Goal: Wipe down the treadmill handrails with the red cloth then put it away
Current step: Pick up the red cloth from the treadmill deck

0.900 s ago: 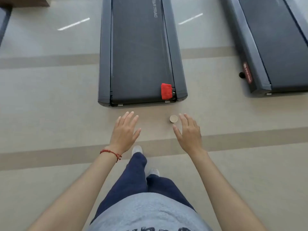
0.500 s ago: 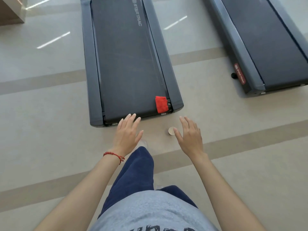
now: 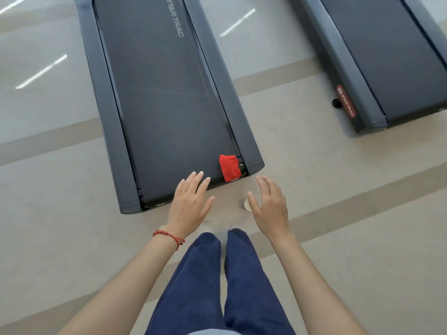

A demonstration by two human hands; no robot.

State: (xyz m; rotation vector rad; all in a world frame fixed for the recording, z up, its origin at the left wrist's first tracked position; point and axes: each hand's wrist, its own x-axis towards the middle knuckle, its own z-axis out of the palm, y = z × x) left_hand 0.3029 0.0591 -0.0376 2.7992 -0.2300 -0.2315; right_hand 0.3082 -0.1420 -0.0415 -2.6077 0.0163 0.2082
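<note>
A folded red cloth (image 3: 230, 167) lies on the rear right corner of the dark treadmill (image 3: 159, 97), at the end of its belt. My left hand (image 3: 189, 206) hovers open, palm down, over the treadmill's rear edge, left of the cloth. My right hand (image 3: 269, 206) is open too, fingers spread, just below and right of the cloth, above the floor. Neither hand touches the cloth. The treadmill's handrails are out of view.
A small round beige cap (image 3: 246, 204) sits on the floor by my right thumb. A second treadmill (image 3: 377, 68) stands to the right. My legs in blue trousers (image 3: 217, 281) stand just behind the treadmill on the beige striped floor (image 3: 60, 201).
I have stepped closer to the treadmill, and both feet now stand together. Both open hands have drawn nearer to the cloth and the belt's rear edge.
</note>
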